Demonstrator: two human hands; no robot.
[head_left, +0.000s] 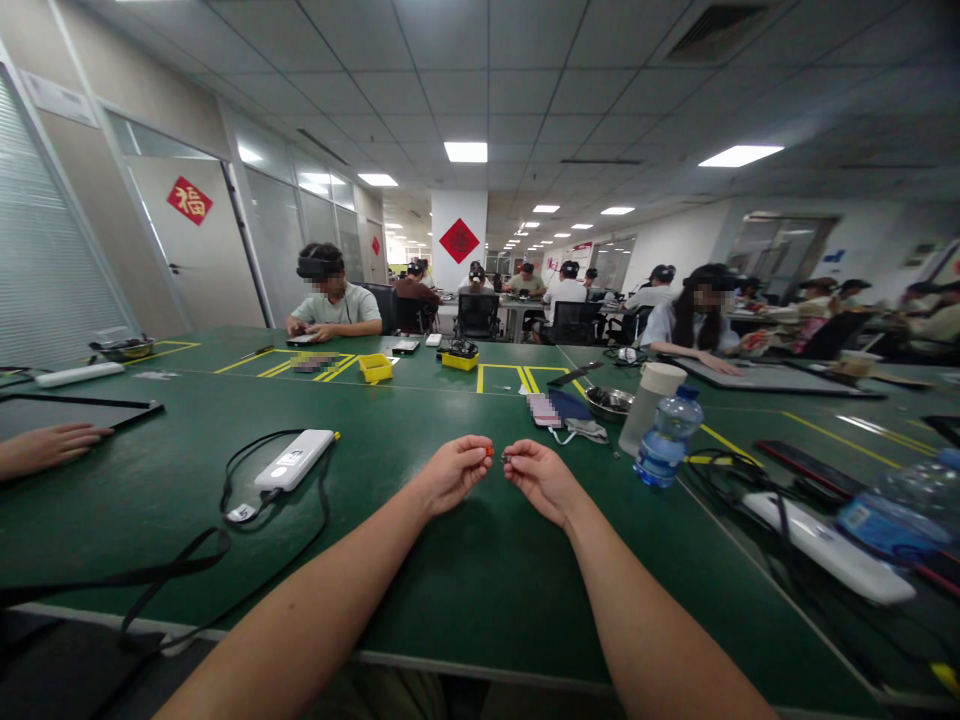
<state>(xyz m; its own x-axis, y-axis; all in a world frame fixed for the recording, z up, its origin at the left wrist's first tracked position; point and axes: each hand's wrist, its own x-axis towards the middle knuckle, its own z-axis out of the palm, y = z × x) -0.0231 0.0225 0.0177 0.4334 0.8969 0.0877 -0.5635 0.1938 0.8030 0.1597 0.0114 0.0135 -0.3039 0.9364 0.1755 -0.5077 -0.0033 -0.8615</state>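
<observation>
Over the green table [405,420], my left hand [456,475] pinches a small orange piece [490,451] between thumb and fingertips. Facing it a short gap away, my right hand [546,480] is closed in a pinch on a small dark, greyish piece [506,458]. Both pieces are too small for me to tell their kind. The two hands are level with each other and apart, with the pieces pointing towards one another.
A white power bank [296,460] with a black cable lies left. A clear water bottle [667,440], a pale tumbler [651,405] and a metal bowl [609,402] stand right. Yellow trays [375,369] sit further back. A co-worker's hand [52,448] rests at far left.
</observation>
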